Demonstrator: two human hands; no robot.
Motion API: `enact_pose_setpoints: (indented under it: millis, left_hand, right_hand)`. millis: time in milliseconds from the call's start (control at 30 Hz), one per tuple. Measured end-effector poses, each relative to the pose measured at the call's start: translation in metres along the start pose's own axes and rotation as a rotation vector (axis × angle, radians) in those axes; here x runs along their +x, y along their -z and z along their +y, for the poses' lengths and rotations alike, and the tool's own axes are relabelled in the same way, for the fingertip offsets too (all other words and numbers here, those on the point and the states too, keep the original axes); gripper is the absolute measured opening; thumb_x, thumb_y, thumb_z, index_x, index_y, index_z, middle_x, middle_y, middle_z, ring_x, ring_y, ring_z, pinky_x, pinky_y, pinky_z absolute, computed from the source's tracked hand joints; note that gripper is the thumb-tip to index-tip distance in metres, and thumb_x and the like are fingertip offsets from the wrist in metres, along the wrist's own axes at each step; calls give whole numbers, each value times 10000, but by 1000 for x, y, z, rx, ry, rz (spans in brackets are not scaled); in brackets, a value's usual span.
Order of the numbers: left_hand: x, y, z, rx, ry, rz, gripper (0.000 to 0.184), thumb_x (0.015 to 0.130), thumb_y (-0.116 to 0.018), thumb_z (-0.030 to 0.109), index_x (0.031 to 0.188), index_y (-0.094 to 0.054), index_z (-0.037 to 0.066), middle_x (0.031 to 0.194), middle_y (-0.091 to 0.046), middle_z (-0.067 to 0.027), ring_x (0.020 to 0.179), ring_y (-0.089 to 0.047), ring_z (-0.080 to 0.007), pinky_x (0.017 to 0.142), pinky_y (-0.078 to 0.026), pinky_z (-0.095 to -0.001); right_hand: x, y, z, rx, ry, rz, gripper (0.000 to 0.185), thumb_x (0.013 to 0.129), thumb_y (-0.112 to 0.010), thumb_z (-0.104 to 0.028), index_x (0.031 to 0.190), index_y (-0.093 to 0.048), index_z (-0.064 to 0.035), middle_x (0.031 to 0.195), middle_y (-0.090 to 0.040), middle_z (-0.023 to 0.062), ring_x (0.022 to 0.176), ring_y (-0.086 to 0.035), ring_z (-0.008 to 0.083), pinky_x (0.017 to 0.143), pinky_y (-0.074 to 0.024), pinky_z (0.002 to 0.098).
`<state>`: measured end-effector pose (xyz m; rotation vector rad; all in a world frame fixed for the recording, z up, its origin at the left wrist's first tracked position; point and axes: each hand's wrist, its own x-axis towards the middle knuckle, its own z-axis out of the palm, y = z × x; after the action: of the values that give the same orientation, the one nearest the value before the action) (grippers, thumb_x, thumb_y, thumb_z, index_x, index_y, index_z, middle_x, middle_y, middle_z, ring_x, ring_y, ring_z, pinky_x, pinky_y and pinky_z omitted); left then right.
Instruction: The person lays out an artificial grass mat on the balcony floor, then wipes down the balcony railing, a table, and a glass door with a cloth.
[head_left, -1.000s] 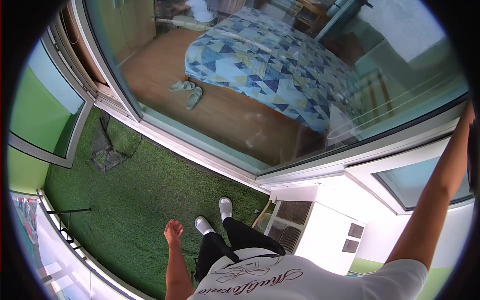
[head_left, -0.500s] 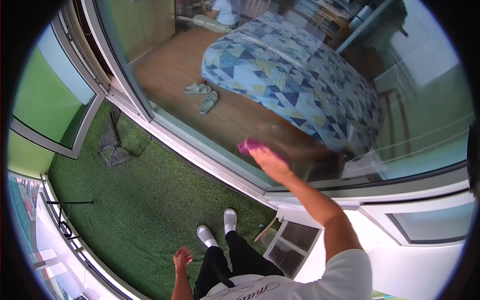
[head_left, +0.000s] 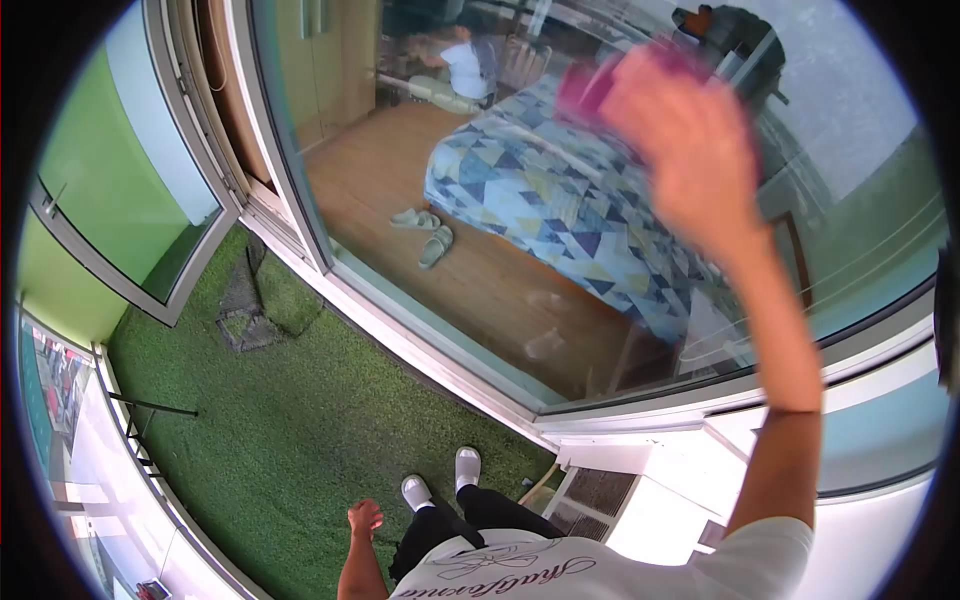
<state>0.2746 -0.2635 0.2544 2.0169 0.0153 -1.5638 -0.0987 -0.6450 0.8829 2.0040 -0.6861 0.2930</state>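
Window glass (head_left: 860, 220), pink cloth (head_left: 592, 95) in right hand (head_left: 695, 160)

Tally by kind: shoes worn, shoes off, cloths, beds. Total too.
Worn shoes: 2
Unworn shoes on the wood floor, seen through the glass: 2
Pink cloth: 1
Bed: 1
Total: 6

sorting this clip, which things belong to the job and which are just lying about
Part of the job:
- bright magenta cloth in the right hand
- large clear glass pane behind it

Just lying about:
- pale green slippers indoors
- crumpled dark grey fabric-like piece on green artificial turf
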Motion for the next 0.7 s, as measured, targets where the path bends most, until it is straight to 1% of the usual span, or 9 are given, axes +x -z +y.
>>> enact_pose_setpoints:
  millis: [67,100,167,233,367,400,433,600,700]
  left_hand:
    - [2,-11,21,-64,-81,-36,362,827,-610,213,1148,-579,49,915,-666,-90,654,-656,-192,527,-535,-318]
    - [1,-15,34,-116,-155,-70,370,827,-615,216,1153,-580,44,922,-667,-93,663,-658,-192,531,-536,-318]
    - [-4,-23,59,-173,-230,-96,379,828,-619,218,1158,-577,37,927,-668,-93,667,-660,-191,540,-538,-318]
    - [-11,-29,74,-236,-303,-122,388,828,-622,221,1163,-575,31,932,-669,-93,672,-661,-191,550,-540,-319]
    - [-19,-19,72,-273,-299,-102,363,840,-610,209,1153,-578,28,924,-668,-90,674,-660,-190,545,-543,-305]
    - [-17,-15,62,-244,-255,-82,358,842,-610,208,1152,-578,31,914,-667,-90,668,-660,-190,529,-543,-300]
    - [-16,-7,49,-252,-221,-72,341,842,-604,204,1134,-585,30,882,-664,-89,641,-655,-192,502,-540,-300]
    - [-27,38,-7,-234,-73,79,171,836,-572,149,919,-655,25,703,-629,-85,566,-647,-198,431,-520,-320]
    - [-32,69,-39,-282,-37,85,341,859,-563,265,1148,-531,89,959,-621,-106,741,-611,-226,602,-519,-422]
  right_hand:
    - [34,39,144,-241,-305,99,409,758,-553,-144,1158,-634,-169,1179,-616,56,1102,-560,254,916,-419,391]
    - [76,96,180,-250,-93,457,401,874,-497,-315,1124,-616,-25,1291,-507,249,1164,-470,429,969,-336,587]
    - [101,150,262,-577,-554,460,462,922,-493,-342,1356,-476,-186,1439,-416,94,1329,-375,276,1077,-319,408]
    - [111,165,327,-743,-620,553,521,898,-514,-371,1380,-449,-184,1462,-383,122,1359,-308,367,1109,-233,501]
    - [143,100,224,-401,-428,642,473,838,-517,-342,1177,-593,-21,1346,-468,258,1270,-344,517,1029,-231,667]
    - [143,68,174,-320,-356,582,476,899,-486,-343,1213,-568,4,1357,-461,258,1293,-345,488,1061,-221,634]
    - [141,33,130,-618,-469,273,403,762,-587,-176,1163,-628,-178,1198,-600,33,1194,-510,237,926,-407,408]
    - [13,-172,-181,92,83,-224,541,905,-381,-202,1393,-351,29,1408,-433,154,1300,-421,244,1147,-215,421]
    - [-127,-252,-283,147,512,-488,472,904,-406,-186,1321,-463,28,1432,-410,132,1352,-344,263,1176,-158,425]
